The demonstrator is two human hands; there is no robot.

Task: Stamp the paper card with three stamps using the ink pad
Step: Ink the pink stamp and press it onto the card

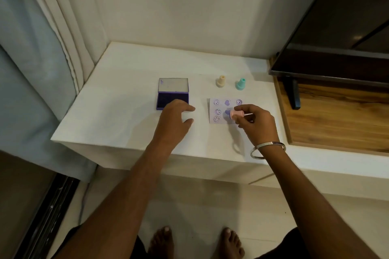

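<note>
A white paper card [213, 111] lies on the white table [117, 111], printed with several purple smileys and hearts. My right hand [255, 123] grips a pink stamp [234, 114], tilted on its side just over the card's middle, its inked face turned left. My left hand [175, 119] rests on the table with fingers spread, holding nothing, its fingertips at the near edge of the open purple ink pad [172, 100]. A cream stamp [221, 81] and a teal stamp [240, 84] stand upright behind the card.
A dark TV screen [336, 48] on a stand sits over a wooden surface [336, 120] at the right. Curtains [52, 48] hang at the left. My bare feet stand on the floor below the table's front edge.
</note>
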